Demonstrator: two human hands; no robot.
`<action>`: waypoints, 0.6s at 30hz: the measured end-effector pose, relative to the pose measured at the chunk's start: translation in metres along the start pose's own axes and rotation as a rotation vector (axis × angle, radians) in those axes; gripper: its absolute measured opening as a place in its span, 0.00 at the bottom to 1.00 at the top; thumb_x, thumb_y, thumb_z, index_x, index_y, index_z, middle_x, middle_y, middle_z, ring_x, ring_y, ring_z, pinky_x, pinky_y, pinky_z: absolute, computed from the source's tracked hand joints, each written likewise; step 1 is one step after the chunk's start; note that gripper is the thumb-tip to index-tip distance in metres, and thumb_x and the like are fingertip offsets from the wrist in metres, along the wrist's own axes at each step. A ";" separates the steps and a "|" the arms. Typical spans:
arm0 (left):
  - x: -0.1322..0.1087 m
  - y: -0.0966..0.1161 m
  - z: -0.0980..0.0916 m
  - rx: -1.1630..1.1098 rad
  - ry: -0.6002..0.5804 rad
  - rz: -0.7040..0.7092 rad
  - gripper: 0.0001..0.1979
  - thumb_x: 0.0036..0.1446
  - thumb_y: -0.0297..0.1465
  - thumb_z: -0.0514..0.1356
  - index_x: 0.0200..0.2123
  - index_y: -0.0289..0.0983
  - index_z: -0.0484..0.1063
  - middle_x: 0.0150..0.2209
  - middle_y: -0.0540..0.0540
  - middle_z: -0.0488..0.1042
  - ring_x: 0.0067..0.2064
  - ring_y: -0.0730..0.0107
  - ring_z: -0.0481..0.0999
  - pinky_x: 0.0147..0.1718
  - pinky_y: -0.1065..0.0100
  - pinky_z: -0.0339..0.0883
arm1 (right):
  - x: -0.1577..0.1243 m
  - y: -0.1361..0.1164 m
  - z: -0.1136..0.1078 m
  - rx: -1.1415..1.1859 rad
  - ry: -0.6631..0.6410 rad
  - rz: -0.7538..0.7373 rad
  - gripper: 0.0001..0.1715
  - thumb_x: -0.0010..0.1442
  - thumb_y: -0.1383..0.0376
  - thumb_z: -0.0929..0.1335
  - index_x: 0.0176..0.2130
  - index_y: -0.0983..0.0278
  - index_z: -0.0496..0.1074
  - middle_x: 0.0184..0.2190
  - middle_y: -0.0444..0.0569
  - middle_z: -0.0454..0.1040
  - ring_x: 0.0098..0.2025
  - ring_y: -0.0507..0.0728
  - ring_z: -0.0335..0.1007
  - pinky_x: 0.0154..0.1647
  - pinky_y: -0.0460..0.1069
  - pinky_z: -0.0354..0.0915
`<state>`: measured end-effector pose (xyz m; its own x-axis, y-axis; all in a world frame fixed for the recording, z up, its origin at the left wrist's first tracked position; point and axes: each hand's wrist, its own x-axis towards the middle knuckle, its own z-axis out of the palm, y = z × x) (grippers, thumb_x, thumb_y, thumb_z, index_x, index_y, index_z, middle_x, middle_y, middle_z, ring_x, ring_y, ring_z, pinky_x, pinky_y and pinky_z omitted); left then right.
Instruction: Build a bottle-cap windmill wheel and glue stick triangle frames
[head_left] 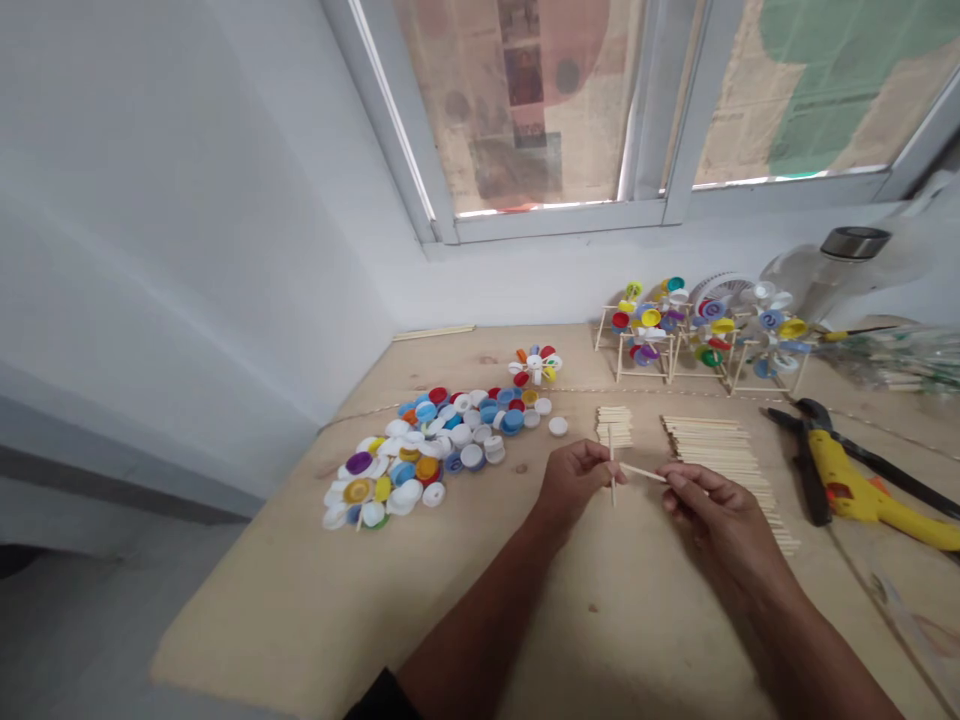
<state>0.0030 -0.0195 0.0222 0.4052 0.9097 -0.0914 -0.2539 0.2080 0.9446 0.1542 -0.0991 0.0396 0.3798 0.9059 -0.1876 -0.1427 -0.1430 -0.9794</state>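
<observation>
The left hand pinches the near-far stick around its middle, thumb and forefinger closed on it, with one end showing beyond the fingertips and the other on the near side. The right hand grasps the slanting stick by its right end, between thumb and fingers. Both sticks are between the hands, in front of the short sticks and left of the long sticks. The slanting stick's left end is at the left fingertips; whether the two sticks touch there is hidden.

For a clean meeting, the left pinch should be firm but light, since sticks this thin probably roll or snap under a hard squeeze. The right hand does well to grip far from the contact point, as it does here, leaving the meeting place in view. Small turns of the right wrist should correct the angle better than shifting both hands at once. Resting the forearms on the table would likely damp any shake. Sleeves and wrists should clear the glue gun at right and the caps at left.
</observation>
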 end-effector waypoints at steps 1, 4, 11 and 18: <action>0.000 0.000 -0.001 0.004 -0.001 0.004 0.09 0.40 0.32 0.65 0.23 0.34 0.69 0.20 0.48 0.75 0.22 0.76 0.69 0.26 0.73 0.60 | 0.000 0.000 0.000 -0.065 -0.012 -0.005 0.26 0.42 0.49 0.73 0.33 0.67 0.77 0.18 0.47 0.71 0.18 0.49 0.59 0.19 0.44 0.56; 0.000 0.000 -0.002 0.031 0.007 0.020 0.09 0.40 0.32 0.65 0.23 0.34 0.69 0.21 0.47 0.75 0.23 0.75 0.70 0.26 0.73 0.61 | -0.001 0.003 0.002 -0.278 -0.081 -0.081 0.26 0.44 0.48 0.70 0.32 0.67 0.77 0.22 0.48 0.73 0.18 0.48 0.57 0.18 0.44 0.55; -0.004 0.004 0.001 0.077 0.006 0.068 0.08 0.42 0.32 0.64 0.24 0.34 0.70 0.22 0.49 0.75 0.24 0.76 0.69 0.26 0.74 0.60 | -0.003 0.009 0.003 -0.530 -0.095 -0.301 0.20 0.54 0.51 0.64 0.29 0.65 0.74 0.21 0.45 0.70 0.21 0.50 0.60 0.22 0.44 0.58; -0.007 0.000 0.004 0.187 -0.006 0.112 0.09 0.44 0.34 0.64 0.27 0.34 0.70 0.22 0.49 0.73 0.22 0.76 0.67 0.23 0.74 0.58 | 0.002 0.012 -0.003 -0.344 -0.019 -0.268 0.20 0.55 0.51 0.65 0.36 0.65 0.70 0.23 0.44 0.68 0.21 0.49 0.59 0.21 0.44 0.58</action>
<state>0.0032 -0.0269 0.0244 0.3888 0.9211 0.0186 -0.1307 0.0351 0.9908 0.1554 -0.1006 0.0269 0.3444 0.9358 0.0748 0.2722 -0.0233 -0.9620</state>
